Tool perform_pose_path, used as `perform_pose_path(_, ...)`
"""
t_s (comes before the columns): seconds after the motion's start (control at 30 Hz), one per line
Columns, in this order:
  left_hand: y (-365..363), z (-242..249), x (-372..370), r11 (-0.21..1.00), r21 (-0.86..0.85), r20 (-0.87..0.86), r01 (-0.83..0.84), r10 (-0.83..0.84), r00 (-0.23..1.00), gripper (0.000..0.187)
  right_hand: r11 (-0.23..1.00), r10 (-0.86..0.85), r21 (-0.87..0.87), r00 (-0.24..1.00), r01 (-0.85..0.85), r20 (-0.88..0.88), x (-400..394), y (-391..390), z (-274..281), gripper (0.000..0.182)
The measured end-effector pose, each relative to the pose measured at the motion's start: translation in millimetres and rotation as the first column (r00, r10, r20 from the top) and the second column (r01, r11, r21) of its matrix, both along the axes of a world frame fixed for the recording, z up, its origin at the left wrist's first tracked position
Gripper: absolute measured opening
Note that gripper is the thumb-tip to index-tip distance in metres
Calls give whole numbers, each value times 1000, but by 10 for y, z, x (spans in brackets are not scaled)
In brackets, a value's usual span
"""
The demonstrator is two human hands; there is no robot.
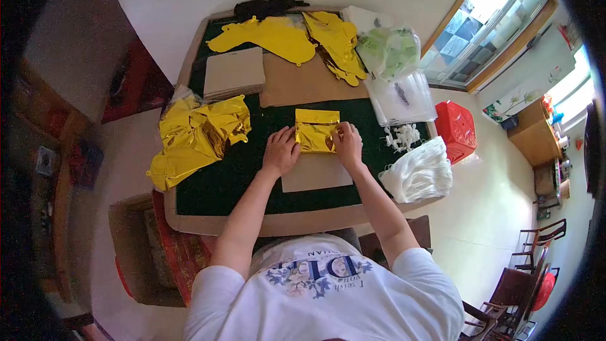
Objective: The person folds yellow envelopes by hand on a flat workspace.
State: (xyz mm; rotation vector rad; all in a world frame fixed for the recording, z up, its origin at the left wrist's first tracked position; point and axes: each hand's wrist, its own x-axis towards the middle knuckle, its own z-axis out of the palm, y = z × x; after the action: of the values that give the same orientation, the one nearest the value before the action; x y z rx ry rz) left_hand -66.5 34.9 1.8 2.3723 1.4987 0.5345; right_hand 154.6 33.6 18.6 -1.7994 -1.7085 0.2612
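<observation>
Both forearms reach over the green-topped desk [221, 183]. Left hand [281, 151] and right hand [348, 144] press flat, fingers spread, on a folded gold foil balloon [315, 132] lying above a beige card sheet [315, 173]. Folding step; next needs firm creasing.

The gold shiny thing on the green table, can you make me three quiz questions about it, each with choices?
1. Where does the folded gold foil piece lie?
A. on the red stool
B. on the green table, between both hands
C. on the floor

2. What colour is the plastic stool beside the table?
A. red
B. blue
C. black

3. What are the hands doing?
A. hanging in the air
B. resting in the lap
C. pressing on the foil piece

Answers: 1 B, the left hand and right hand flank it on the table. 2 A, it is plainly red. 3 C, both hands touch its edges.
</observation>
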Motion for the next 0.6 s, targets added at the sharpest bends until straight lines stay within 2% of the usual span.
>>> perform_pose_path(0.03, 3, -7, -4, 1000, 0, 0, -3, 3, 1000, 43, 1000, 3, 0, 1000, -3, 0, 11, -32, 5, 19)
perform_pose_path(0.1, 10, -21, -16, 1000, 13, -38, 16, -15, 999, 41, 964, 69, 246, 987, -103, 144, 36, -165, 53, 16)
perform_pose_path(0.13, 8, -15, -16, 1000, 12, -37, 13, -13, 999, 41, 952, 171, 240, 981, -189, 93, 23, -280, 138, 23)
perform_pose_path(0.17, 1, -12, -13, 1000, 26, -22, 6, -5, 1000, 40, 953, 170, 239, 981, -188, 93, -17, -335, 144, 23)
perform_pose_path(0.23, -15, -20, 3, 999, 34, -9, 9, -9, 1000, 39, 888, 300, 247, 896, -387, 326, -160, -415, 122, 37)
perform_pose_path(0.27, -15, -19, 5, 998, 55, 2, 4, -4, 1000, 39, 892, 294, 246, 899, -380, 325, -225, -422, 107, 37)
perform_pose_path(0.33, -20, -11, 13, 997, 78, 10, -2, 2, 1000, 38, 914, 356, 49, 854, -402, 379, -333, -396, 65, 46)
perform_pose_path(0.37, -19, -1, 15, 996, 84, 8, 0, 0, 1000, 38, 913, 356, 55, 854, -405, 378, -347, -378, 36, 46)
perform_pose_path(0.43, -14, 3, -12, 996, 92, 6, -8, 7, 1000, 38, 927, 364, -71, 837, -369, 409, -372, -346, -28, 50)
perform_pose_path(0.6, 11, -39, -14, 999, 55, 7, -4, 4, 1000, 35, 919, 385, -78, 836, -387, 391, -313, -336, -89, 49)
